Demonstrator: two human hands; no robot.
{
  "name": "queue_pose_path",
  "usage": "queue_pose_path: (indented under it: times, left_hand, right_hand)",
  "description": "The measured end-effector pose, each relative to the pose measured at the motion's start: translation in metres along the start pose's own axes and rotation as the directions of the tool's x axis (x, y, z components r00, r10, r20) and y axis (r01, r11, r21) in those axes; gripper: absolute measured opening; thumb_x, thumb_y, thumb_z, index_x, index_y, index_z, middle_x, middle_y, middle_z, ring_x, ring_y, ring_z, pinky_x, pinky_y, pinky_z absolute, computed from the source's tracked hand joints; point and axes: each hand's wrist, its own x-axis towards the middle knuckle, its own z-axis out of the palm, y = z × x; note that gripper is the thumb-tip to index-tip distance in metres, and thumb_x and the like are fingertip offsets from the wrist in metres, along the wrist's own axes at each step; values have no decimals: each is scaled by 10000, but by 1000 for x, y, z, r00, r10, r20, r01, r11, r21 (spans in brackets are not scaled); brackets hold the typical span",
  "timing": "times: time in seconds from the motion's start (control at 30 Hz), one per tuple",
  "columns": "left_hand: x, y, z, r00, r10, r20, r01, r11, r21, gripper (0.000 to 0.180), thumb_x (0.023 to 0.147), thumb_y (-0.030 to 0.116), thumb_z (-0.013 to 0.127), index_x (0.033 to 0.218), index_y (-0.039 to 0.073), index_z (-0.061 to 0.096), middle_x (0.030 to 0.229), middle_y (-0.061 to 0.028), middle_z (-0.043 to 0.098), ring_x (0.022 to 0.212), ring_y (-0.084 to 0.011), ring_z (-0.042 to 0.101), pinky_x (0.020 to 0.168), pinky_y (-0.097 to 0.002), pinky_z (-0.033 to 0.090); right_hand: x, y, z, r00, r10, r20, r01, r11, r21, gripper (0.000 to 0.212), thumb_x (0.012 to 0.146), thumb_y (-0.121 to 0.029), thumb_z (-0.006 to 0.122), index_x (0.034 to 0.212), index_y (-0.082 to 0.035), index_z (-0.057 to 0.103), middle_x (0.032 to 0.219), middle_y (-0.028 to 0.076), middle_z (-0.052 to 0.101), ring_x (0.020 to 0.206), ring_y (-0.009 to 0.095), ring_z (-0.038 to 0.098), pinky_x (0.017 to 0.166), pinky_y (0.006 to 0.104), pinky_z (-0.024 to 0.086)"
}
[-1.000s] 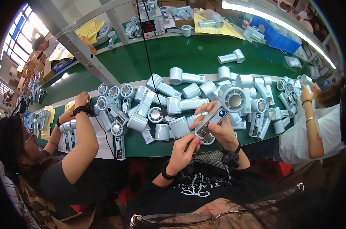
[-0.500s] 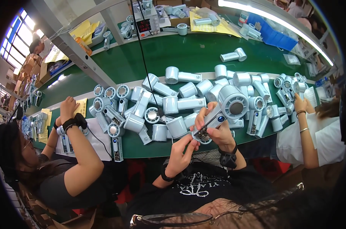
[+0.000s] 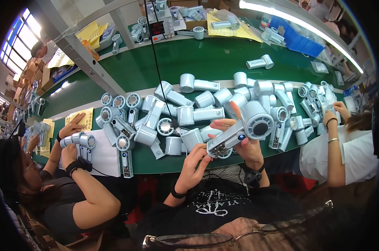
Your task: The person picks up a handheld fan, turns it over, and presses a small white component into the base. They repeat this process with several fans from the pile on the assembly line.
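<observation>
- Pinches handheld fan [image 3: 239,131] by its lower end with left hand [image 3: 191,168]; cradles it on spread right hand [image 3: 250,151], above counter [image 3: 152,165].
- Seems light, stiff, slick; best gripped by handle [image 3: 227,139] sides, sparing likely-fragile electronics [image 3: 217,149].

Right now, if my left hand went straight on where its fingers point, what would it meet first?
Probably the raised pale blue fan, at its handle end; your left hand seems to hold it there.

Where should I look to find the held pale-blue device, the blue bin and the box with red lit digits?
Held pale-blue device [image 3: 234,133]: head view, on its handle.
Blue bin [image 3: 301,42]: head view, on its side wall.
Box with red lit digits [image 3: 157,28]: head view, on its dark display.
</observation>
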Motion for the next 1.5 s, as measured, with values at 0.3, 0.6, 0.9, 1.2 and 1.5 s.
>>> queue_pose_path:
  times: [0.3, 0.6, 0.9, 1.2, 1.5]
  left_hand:
    - [-1, 7, -5, 997, -37, 69, 40, 998, -56, 79, 911, 23, 496, 918, -30, 556, 983, -131, 542, 827, -236, 551, 746, -287, 428]
    - [-14, 7, -27, 992, -55, 110, 62, 996, -61, 164, 960, 76, 435, 851, -23, 505, 805, -96, 511, 714, -209, 501, 661, -283, 402]
    - [-11, 6, -28, 997, -72, -23, 75, 990, 123, 234, 982, 100, 397, 788, -23, 441, 701, -99, 448, 615, -225, 447, 582, -300, 371]
    - [-18, 12, -35, 995, -37, -95, 54, 983, 174, 244, 980, 100, 399, 772, -21, 439, 684, -95, 428, 603, -233, 447, 566, -298, 365]
    - [-31, -5, -64, 940, 71, -332, 86, 897, 434, 227, 970, 98, 415, 806, -30, 505, 696, -86, 484, 605, -185, 477, 566, -286, 381]
  right_hand:
    - [-3, -6, 24, 972, -196, -132, 187, 979, -78, 1113, 651, -445, 803, 1468, -148, 108, 1444, 263, 242, 1221, 447, 436, 895, 570, 490]
    - [-8, -34, -35, 916, -321, 239, 399, 693, -600, 936, 579, -256, 882, 1313, -76, 329, 1256, 192, 477, 1144, 360, 524, 937, 505, 470]
    - [0, -33, -30, 890, -246, 384, 452, 360, -816, 828, 571, -321, 889, 1204, -75, 414, 1118, 177, 544, 1091, 338, 541, 979, 554, 400]
    - [5, -47, -6, 758, -460, 462, 602, 222, -767, 659, 668, -304, 840, 1139, -53, 453, 952, 128, 630, 900, 278, 630, 950, 572, 420]
    - [-30, -123, -18, 756, -638, 143, 608, 767, 205, 912, 763, -425, 709, 1370, 47, 220, 902, 123, 455, 816, 199, 471, 951, 527, 402]
